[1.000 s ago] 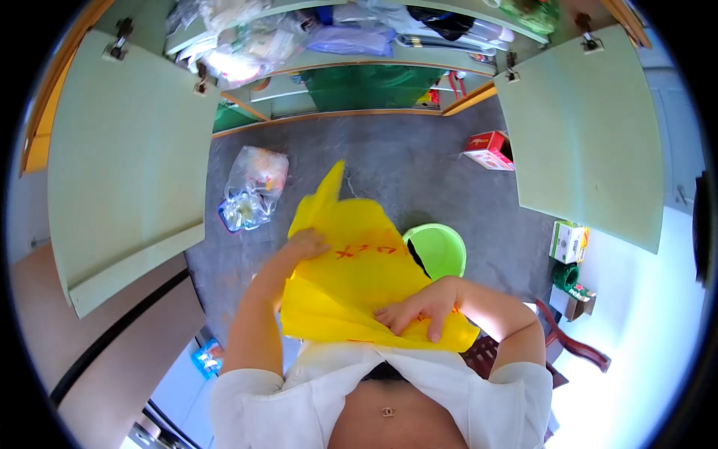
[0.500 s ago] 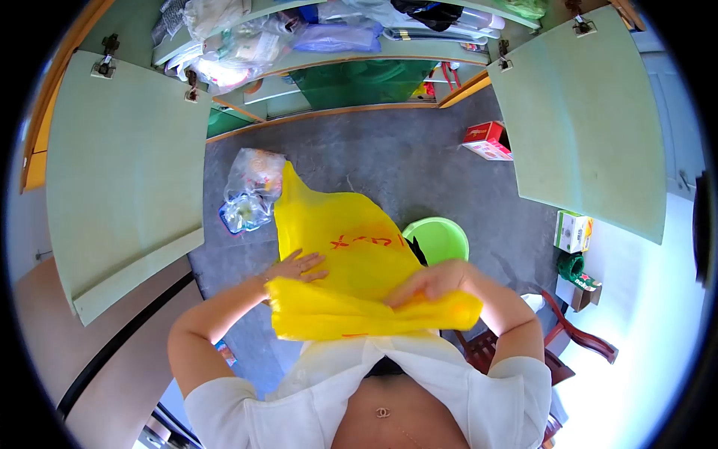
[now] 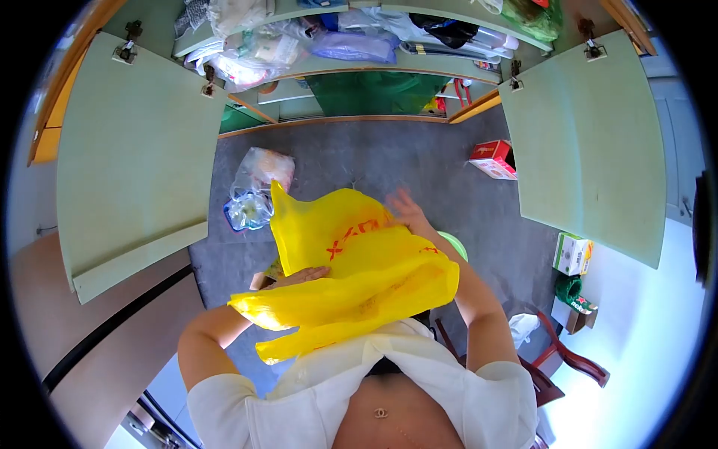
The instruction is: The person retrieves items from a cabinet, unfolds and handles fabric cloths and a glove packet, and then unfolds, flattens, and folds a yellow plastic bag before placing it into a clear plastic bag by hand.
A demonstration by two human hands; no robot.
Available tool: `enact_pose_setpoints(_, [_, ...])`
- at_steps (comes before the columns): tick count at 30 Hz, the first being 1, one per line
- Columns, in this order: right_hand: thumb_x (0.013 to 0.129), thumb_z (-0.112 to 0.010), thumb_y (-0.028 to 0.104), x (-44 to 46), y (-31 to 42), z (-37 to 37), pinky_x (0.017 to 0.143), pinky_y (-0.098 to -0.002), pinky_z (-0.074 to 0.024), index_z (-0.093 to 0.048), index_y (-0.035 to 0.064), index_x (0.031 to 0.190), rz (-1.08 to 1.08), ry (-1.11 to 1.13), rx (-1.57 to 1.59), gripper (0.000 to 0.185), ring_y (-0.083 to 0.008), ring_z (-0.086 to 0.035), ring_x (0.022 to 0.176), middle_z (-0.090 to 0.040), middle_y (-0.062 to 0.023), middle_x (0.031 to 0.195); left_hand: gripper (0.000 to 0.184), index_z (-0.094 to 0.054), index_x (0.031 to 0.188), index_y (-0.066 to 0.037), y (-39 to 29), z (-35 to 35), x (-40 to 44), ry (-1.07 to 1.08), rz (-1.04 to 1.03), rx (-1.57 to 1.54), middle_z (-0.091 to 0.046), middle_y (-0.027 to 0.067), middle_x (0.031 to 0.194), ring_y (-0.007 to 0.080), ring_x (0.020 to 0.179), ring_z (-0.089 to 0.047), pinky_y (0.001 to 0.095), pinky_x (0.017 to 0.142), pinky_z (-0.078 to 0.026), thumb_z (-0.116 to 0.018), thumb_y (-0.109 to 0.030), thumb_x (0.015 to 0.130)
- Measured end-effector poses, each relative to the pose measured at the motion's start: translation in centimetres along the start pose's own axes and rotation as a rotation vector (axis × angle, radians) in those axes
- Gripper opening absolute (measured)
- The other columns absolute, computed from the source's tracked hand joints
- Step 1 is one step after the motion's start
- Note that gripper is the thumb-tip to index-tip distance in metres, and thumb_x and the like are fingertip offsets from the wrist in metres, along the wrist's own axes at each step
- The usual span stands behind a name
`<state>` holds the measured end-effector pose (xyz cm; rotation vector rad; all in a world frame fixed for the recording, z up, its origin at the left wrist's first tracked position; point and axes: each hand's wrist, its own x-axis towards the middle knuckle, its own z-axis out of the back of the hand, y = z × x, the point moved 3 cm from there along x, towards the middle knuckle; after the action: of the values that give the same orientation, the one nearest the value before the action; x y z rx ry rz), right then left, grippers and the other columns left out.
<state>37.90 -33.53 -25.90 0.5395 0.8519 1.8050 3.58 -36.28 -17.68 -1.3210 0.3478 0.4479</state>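
Observation:
A large yellow plastic bag (image 3: 351, 277) with red lettering lies spread and partly folded across my lap, in front of my white shirt. My left hand (image 3: 295, 278) rests on the left part of the bag, its fingers stretched out flat and close together over the plastic. Beyond the bag's right side, my right hand (image 3: 406, 209) is raised near its far edge, fingers apart and slightly blurred, with the forearm passing beside the yellow plastic. The bag hides most of a green tub (image 3: 454, 245).
Clear plastic bags (image 3: 258, 183) lie on the grey floor at the left. A red box (image 3: 493, 159) sits at the right. Open cupboard doors flank shelves stuffed with bags (image 3: 355, 46). A wooden chair (image 3: 572, 359) and small boxes (image 3: 573, 254) are at the right.
My right hand has moved away from my body to the bag's far right side. The near part of the bag has been folded and spread farther left, covering more of the green tub.

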Motion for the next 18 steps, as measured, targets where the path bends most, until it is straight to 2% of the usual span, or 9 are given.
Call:
enact_pose_setpoints(2, [0.074, -0.059, 0.021, -1.1, -2.1, -1.1, 0.100, -0.0374, -0.0235, -0.041, 0.0131, 0.123, -0.074, 0.287, 0.085, 0.053, -0.0289, -0.027, 0.123, -0.033, -0.0166, 0.129, 0.069, -0.029, 0.126, -0.009, 1.2, -1.0, -0.9, -0.019, 0.056, -0.034, -0.033, 0.0128, 0.127, 0.0275, 0.117, -0.032, 0.0395, 0.097, -0.026, -0.061, -0.025, 0.067])
enact_pose_setpoints(5, [0.075, -0.059, 0.020, -4.0, -3.1, -1.1, 0.098, -0.0358, -0.0258, -0.042, 0.0114, 0.122, -0.352, 0.370, 0.479, 0.051, -0.0265, -0.031, 0.120, -0.038, -0.0146, 0.126, 0.073, -0.031, 0.125, -0.008, 4.8, -3.1, -1.4, -0.078, 0.126, -0.100, -0.035, 0.0121, 0.125, 0.0268, 0.115, -0.034, 0.0382, 0.097, -0.027, -0.065, -0.026, 0.064])
enact_pose_setpoints(9, [0.076, -0.059, 0.018, -5.7, -2.5, -3.7, 0.097, -0.0337, -0.0288, -0.044, 0.0090, 0.120, -0.706, 0.266, 1.045, 0.047, -0.0233, -0.036, 0.117, -0.046, -0.0120, 0.121, 0.078, -0.032, 0.124, -0.007, 8.8, -4.0, -0.4, -0.280, 0.256, -0.223, -0.039, 0.0112, 0.123, 0.0258, 0.113, -0.037, 0.0364, 0.096, -0.029, -0.070, -0.026, 0.059])
enact_pose_setpoints(11, [0.078, -0.058, 0.016, -5.3, -2.5, -5.3, 0.094, -0.0308, -0.0328, -0.043, 0.0033, 0.119, -0.909, 0.174, 1.180, 0.046, -0.0197, -0.043, 0.111, -0.049, -0.0090, 0.117, 0.081, -0.035, 0.123, -0.004, 5.2, -0.2, 0.7, -0.420, 0.384, -0.328, -0.042, 0.0152, 0.120, 0.0293, 0.112, -0.038, 0.0360, 0.094, -0.030, -0.073, -0.028, 0.055])
enact_pose_setpoints(12, [0.078, -0.059, 0.016, -4.9, -3.0, -5.8, 0.093, -0.0312, -0.0333, -0.043, 0.0026, 0.119, -0.949, 0.134, 1.252, 0.047, -0.0196, -0.044, 0.109, -0.050, -0.0090, 0.116, 0.082, -0.037, 0.122, -0.003, 9.2, -1.1, 1.4, -0.546, 0.438, -0.163, -0.045, 0.0192, 0.117, 0.0310, 0.109, -0.041, 0.0359, 0.093, -0.032, -0.074, -0.028, 0.054])
enact_pose_setpoints(14, [0.077, -0.060, 0.016, -4.1, -4.5, -6.4, 0.091, -0.0320, -0.0344, -0.043, 0.0013, 0.119, -1.026, 0.050, 1.391, 0.048, -0.0196, -0.046, 0.106, -0.052, -0.0088, 0.113, 0.059, -0.047, 0.114, 0.001, 6.1, 3.8, 4.1, -0.687, 0.497, -0.498, -0.054, 0.0162, 0.106, 0.0238, 0.098, -0.049, 0.0337, 0.087, -0.036, -0.067, -0.030, 0.068])
enact_pose_setpoints(15, [0.078, -0.060, 0.017, -3.6, -5.1, -5.2, 0.085, -0.0316, -0.0390, -0.044, -0.0025, 0.116, -1.017, -0.002, 1.194, 0.046, -0.0195, -0.051, 0.098, -0.054, -0.0104, 0.109, 0.051, -0.050, 0.111, 0.001, 5.2, 6.0, 4.7, -0.748, 0.651, -0.583, -0.056, 0.0136, 0.103, 0.0205, 0.095, -0.051, 0.0325, 0.085, -0.037, -0.063, -0.031, 0.074])
enact_pose_setpoints(17, [0.078, -0.059, 0.018, -2.2, -5.8, -2.4, 0.081, -0.0306, -0.0411, -0.045, -0.0046, 0.114, -0.974, -0.186, 1.184, 0.045, -0.0194, -0.052, 0.095, -0.055, -0.0117, 0.105, 0.039, -0.055, 0.105, 0.002, 5.9, 9.8, 6.3, -1.015, 0.474, -0.837, -0.059, 0.0088, 0.097, 0.0159, 0.090, -0.052, 0.0304, 0.081, -0.038, -0.057, -0.028, 0.080])
enact_pose_setpoints(18, [0.079, -0.059, 0.019, -1.2, -6.2, -1.0, 0.079, -0.0301, -0.0422, -0.045, -0.0056, 0.113, -0.948, -0.281, 1.175, 0.044, -0.0194, -0.053, 0.093, -0.055, -0.0124, 0.103, 0.045, -0.050, 0.109, 0.005, 8.8, 11.1, 7.5, -1.000, 0.441, -0.895, -0.057, 0.0086, 0.102, 0.0176, 0.092, -0.052, 0.0285, 0.084, -0.037, -0.057, -0.029, 0.080])
